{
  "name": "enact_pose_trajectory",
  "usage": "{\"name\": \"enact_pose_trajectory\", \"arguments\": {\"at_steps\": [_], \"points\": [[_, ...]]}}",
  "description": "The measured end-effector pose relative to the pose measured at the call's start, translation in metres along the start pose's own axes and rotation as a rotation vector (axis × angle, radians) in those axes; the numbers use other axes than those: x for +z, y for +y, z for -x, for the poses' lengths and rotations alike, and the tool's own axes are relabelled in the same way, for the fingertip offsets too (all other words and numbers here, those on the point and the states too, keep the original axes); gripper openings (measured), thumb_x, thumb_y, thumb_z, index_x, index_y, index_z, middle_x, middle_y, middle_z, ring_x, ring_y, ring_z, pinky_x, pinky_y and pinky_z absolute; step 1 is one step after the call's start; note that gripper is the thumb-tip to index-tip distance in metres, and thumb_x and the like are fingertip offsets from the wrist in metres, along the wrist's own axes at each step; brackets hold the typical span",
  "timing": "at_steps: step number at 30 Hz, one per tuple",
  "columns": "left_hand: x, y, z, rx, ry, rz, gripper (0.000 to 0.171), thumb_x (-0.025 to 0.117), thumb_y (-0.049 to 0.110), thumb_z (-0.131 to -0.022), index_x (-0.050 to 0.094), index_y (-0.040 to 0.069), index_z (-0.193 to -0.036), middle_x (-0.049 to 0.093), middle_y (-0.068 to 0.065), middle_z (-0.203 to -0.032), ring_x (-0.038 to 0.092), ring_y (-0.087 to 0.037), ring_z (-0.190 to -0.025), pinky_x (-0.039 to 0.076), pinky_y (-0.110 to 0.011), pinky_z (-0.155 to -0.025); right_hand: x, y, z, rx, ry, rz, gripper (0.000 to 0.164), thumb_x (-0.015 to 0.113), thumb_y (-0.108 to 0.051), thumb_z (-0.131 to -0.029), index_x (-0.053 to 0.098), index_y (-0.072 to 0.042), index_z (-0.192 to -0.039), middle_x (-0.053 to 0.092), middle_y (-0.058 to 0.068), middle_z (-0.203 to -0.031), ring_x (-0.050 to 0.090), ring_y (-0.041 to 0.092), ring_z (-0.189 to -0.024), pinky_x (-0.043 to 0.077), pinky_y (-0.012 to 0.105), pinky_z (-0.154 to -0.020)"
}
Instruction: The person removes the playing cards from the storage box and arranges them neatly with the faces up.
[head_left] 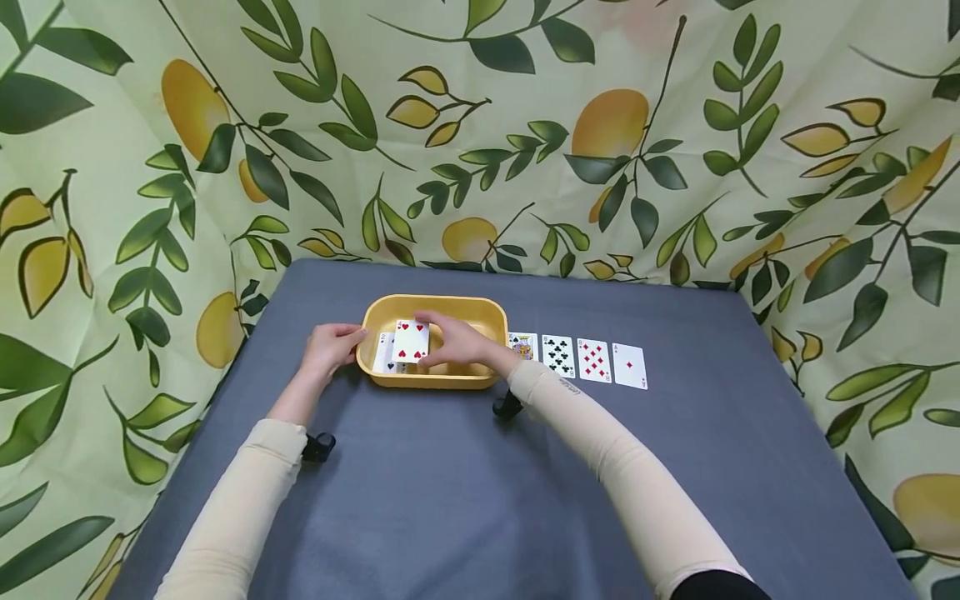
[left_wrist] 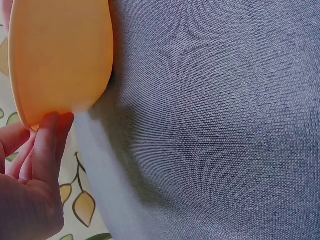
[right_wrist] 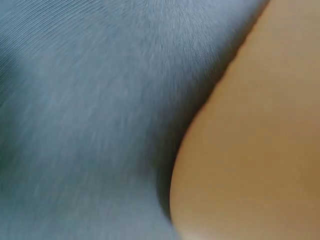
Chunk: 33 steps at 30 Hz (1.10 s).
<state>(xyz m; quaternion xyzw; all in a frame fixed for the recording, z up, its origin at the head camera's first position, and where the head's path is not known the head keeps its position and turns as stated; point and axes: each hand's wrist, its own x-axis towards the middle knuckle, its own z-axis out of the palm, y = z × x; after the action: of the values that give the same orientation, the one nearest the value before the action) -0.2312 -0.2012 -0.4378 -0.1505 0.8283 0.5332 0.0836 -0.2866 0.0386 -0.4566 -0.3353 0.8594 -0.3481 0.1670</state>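
Note:
My left hand [head_left: 330, 348] pinches the left end of a yellow tray [head_left: 435, 382]; in the left wrist view its thumb and fingers [left_wrist: 46, 145] grip the rim. Over the left part of the tray, my right hand [head_left: 459, 340] holds a hearts playing card [head_left: 412, 340] between thumb and fingers, face up. Beneath it lies at least one black-suited card [head_left: 384, 353], partly covered, inside the tray. Only the tray's outer wall [right_wrist: 255, 145] and blurred cloth show in the right wrist view; the hand itself is out of that frame.
Right of the tray, a row of face-up cards lies on the grey-blue cloth [head_left: 450, 492]: a face card [head_left: 522, 345] partly behind the right forearm, a clubs card [head_left: 558, 355], a diamonds card [head_left: 594, 361] and an ace of diamonds [head_left: 629, 367]. A leaf-patterned curtain [head_left: 525, 192] surrounds the table.

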Motion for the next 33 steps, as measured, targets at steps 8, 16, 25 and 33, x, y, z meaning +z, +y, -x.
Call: {"name": "enact_pose_trajectory", "arguments": {"at_steps": [8, 16, 25, 33], "points": [[-0.014, -0.008, 0.013, -0.035, 0.022, -0.003, 0.047, 0.057, 0.027, -0.100, 0.055, -0.006, -0.133, 0.057, -0.024, -0.130, 0.063, -0.016, -0.096, 0.054, -0.017, -0.069, -0.026, -0.008, 0.020, -0.079, -0.035, 0.000, 0.086, 0.083, -0.024, -0.078, 0.036, -0.009, -0.149, 0.045, 0.003, -0.147, 0.037, 0.014, -0.135, 0.028, 0.029, -0.112], [-0.017, -0.009, 0.017, -0.026, 0.020, -0.015, 0.049, 0.056, 0.029, -0.099, 0.054, -0.007, -0.133, 0.057, -0.026, -0.129, 0.062, -0.007, -0.085, 0.054, -0.017, -0.067, -0.063, 0.001, 0.059, -0.070, 0.006, -0.062, 0.080, 0.082, -0.024, -0.079, 0.040, -0.017, -0.146, 0.044, -0.002, -0.146, 0.037, 0.015, -0.133, 0.030, 0.037, -0.112], [-0.007, -0.008, 0.018, -0.020, 0.012, -0.002, 0.049, 0.056, 0.027, -0.099, 0.054, -0.008, -0.133, 0.057, -0.026, -0.129, 0.060, 0.001, -0.075, 0.054, -0.017, -0.067, -0.107, 0.037, 0.127, -0.010, 0.060, -0.119, 0.081, 0.080, -0.021, -0.082, 0.035, -0.018, -0.149, 0.037, -0.004, -0.151, 0.026, 0.011, -0.142, 0.018, 0.036, -0.117], [0.004, -0.001, 0.015, -0.001, -0.011, -0.014, 0.050, 0.055, 0.028, -0.099, 0.053, -0.008, -0.134, 0.055, -0.027, -0.130, 0.059, 0.002, -0.075, 0.055, -0.020, -0.071, -0.129, 0.071, 0.194, 0.079, 0.111, -0.153, 0.081, 0.076, -0.006, -0.084, 0.030, -0.006, -0.150, 0.031, 0.012, -0.154, 0.020, 0.027, -0.145, 0.016, 0.050, -0.117]]}}
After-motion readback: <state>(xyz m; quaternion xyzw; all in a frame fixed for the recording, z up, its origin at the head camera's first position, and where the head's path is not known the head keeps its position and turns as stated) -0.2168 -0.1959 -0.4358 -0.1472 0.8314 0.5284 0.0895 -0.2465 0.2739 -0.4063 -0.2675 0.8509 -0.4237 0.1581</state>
